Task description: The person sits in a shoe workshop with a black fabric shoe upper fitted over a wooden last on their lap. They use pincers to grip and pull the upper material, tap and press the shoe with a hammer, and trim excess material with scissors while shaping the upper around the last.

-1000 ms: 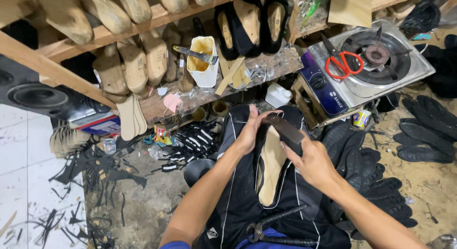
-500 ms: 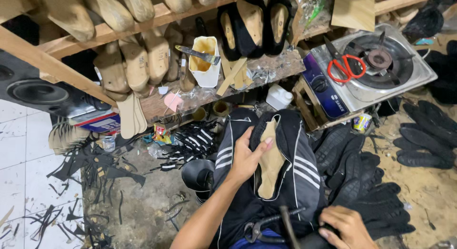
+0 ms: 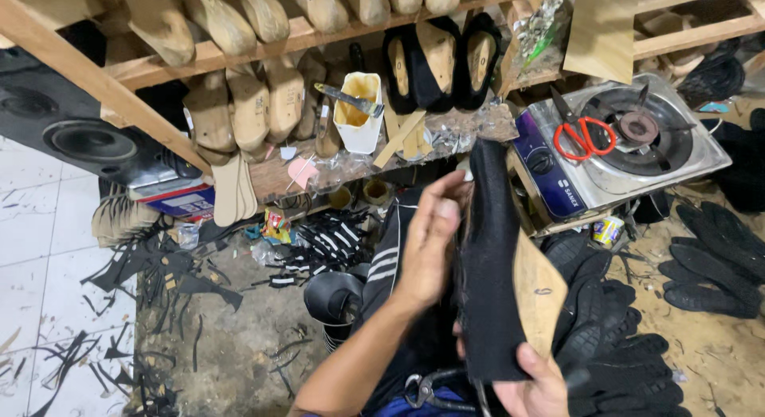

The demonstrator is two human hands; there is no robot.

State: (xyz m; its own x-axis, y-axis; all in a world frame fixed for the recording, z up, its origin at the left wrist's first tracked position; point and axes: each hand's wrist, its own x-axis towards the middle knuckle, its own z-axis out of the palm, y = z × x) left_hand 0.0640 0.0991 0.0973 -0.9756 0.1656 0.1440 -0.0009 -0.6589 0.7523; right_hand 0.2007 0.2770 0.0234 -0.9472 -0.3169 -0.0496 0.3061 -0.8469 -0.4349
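I hold a black fabric shoe upper on a wooden last (image 3: 490, 257) upright in front of me, its tan sole side facing right. My right hand (image 3: 535, 385) grips its lower end from below. My left hand (image 3: 430, 241) lies flat against its left side, fingers pointing up and pressing the fabric. A pair of metal pincers (image 3: 430, 389) rests on my lap beneath the shoe.
Wooden shelves (image 3: 275, 46) hold several wooden lasts and a white glue pot with a brush (image 3: 357, 106). A gas stove (image 3: 629, 146) with red scissors (image 3: 582, 136) stands at right. Black soles (image 3: 709, 261) pile on the right floor; black scraps (image 3: 159, 273) litter the left.
The shoe lay on my lap half a second ago; now it is raised upright. My right hand has come up under its lower end and my left hand presses its side.
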